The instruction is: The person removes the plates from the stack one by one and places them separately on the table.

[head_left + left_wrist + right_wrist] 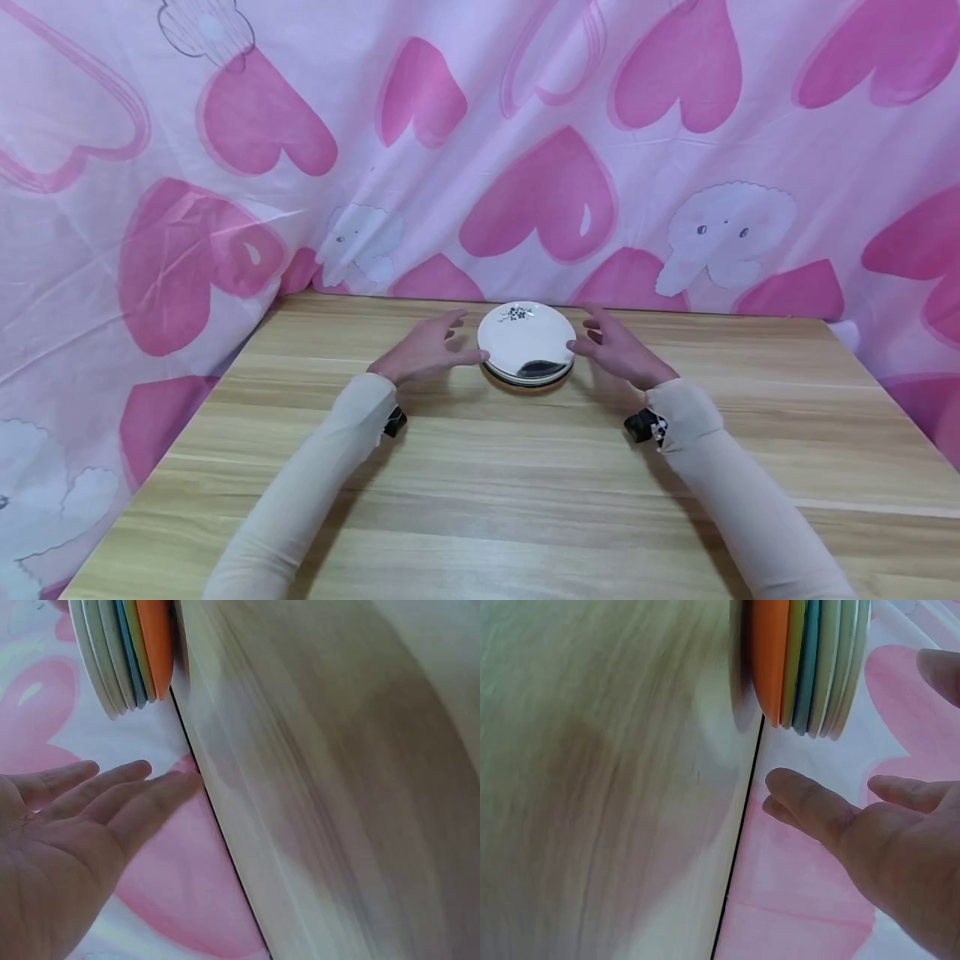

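A stack of several plates (525,337) stands near the back edge of the table. The top plate is white, with a dark floral print at the back and a dark patch on its front rim. From the side, the left wrist view shows pale plates (105,660) over a teal, a yellowish and an orange one (155,649). My left hand (431,346) is beside the stack's left side, fingers extended, thumb tip right at the rim. On the other side, my right hand (618,346) has its fingers spread, thumb overlapping the top plate's right rim in the head view.
The wooden table (480,492) extends toward me and to both sides. Behind it hangs a pink cloth (420,200) printed with hearts and white fluffy animals, also running along the left side. A dark wrist camera (640,426) sits under the right wrist.
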Available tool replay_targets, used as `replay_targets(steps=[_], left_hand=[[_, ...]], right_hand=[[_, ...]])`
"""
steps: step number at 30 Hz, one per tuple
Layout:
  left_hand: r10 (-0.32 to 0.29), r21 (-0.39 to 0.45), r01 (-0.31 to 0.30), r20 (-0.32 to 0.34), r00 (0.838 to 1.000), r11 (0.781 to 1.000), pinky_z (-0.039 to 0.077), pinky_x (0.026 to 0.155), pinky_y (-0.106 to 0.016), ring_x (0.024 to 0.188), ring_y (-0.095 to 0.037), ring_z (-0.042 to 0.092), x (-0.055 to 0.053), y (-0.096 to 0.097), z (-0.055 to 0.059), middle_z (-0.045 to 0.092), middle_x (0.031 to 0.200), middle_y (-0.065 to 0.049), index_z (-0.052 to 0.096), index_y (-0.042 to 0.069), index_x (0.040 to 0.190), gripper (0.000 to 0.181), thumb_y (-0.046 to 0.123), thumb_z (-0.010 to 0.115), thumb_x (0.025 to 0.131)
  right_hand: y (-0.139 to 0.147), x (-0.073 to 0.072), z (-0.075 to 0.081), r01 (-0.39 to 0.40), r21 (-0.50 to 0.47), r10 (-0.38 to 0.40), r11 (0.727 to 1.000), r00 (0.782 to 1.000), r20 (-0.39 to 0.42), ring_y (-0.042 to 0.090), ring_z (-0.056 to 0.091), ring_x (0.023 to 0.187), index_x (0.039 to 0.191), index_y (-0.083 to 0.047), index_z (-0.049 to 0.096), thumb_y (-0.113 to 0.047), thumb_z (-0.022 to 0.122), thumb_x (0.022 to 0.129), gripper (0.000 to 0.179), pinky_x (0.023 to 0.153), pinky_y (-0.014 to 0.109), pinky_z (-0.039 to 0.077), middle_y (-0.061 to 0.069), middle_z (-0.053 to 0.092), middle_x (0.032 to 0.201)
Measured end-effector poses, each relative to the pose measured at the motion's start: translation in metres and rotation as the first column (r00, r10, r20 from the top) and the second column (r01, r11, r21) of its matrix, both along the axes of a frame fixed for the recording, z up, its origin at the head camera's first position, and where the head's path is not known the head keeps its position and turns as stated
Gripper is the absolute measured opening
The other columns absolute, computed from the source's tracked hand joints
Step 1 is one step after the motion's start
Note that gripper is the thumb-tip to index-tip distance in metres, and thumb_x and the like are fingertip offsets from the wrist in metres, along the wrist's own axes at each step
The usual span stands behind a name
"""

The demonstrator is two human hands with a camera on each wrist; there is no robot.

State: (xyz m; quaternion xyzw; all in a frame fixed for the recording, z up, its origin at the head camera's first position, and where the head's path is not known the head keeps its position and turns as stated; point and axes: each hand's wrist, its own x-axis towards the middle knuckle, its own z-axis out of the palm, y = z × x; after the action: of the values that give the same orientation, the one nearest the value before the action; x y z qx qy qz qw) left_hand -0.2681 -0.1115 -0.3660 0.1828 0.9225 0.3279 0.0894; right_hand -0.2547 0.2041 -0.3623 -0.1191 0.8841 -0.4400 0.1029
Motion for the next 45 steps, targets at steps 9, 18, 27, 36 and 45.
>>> replay_targets(steps=[9,18,27,36,45], left_hand=[[0.005,0.115,-0.012,0.066,0.998,0.993,0.044,0.102,-0.037,0.127,-0.023,0.049,-0.003,0.009,-0.006,0.041,0.145,-0.003,0.032,0.018,0.143,0.098,0.061,0.073,0.064],[-0.047,0.23,0.028,0.078,0.996,0.973,0.044,0.102,-0.03,0.126,-0.017,0.05,-0.005,0.016,-0.011,0.051,0.134,0.002,0.047,0.017,0.132,0.076,0.045,0.078,0.068],[-0.037,0.235,0.023,0.054,0.998,0.972,0.044,0.101,-0.027,0.125,-0.015,0.05,-0.007,0.02,-0.014,0.051,0.135,0.001,0.049,0.017,0.131,0.073,0.043,0.078,0.069],[-0.058,0.177,0.055,0.014,0.998,0.983,0.043,0.102,-0.029,0.128,-0.017,0.048,-0.006,0.023,-0.011,0.048,0.139,0.001,0.044,0.019,0.135,0.074,0.042,0.076,0.072],[-0.067,0.007,0.067,-0.085,0.994,0.998,0.047,0.092,-0.032,0.104,-0.015,0.057,-0.005,0.025,-0.007,0.062,0.111,0.003,0.057,0.02,0.12,0.052,0.047,0.068,0.077]], right_hand=[[-0.007,-0.003,-0.002,-0.006,-0.009,0.006,1.0,1.0,-0.012,0.047,0.03,0.134,0.149,-0.017,0.011,-0.026,0.058,0.09,0.076,0.109,0.054,0.031,0.029,0.027,0.146],[-0.012,-0.002,-0.006,-0.008,-0.037,0.008,0.999,1.0,-0.007,0.044,0.031,0.134,0.149,-0.016,0.012,-0.024,0.059,0.089,0.077,0.109,0.053,0.032,0.028,0.031,0.144],[-0.017,-0.003,-0.009,-0.022,-0.057,0.022,0.998,1.0,0.007,0.042,0.031,0.135,0.149,-0.011,0.007,-0.021,0.058,0.089,0.079,0.108,0.051,0.034,0.027,0.029,0.146],[-0.019,-0.004,-0.011,-0.012,-0.061,0.011,0.998,1.0,-0.011,0.04,0.034,0.133,0.147,-0.01,0.016,-0.018,0.061,0.088,0.075,0.106,0.052,0.036,0.02,0.028,0.148],[-0.02,-0.006,-0.013,-0.01,-0.027,0.009,1.0,0.999,-0.042,0.034,0.022,0.141,0.147,-0.008,0.016,-0.019,0.061,0.088,0.076,0.116,0.05,0.02,0.016,0.022,0.152]])
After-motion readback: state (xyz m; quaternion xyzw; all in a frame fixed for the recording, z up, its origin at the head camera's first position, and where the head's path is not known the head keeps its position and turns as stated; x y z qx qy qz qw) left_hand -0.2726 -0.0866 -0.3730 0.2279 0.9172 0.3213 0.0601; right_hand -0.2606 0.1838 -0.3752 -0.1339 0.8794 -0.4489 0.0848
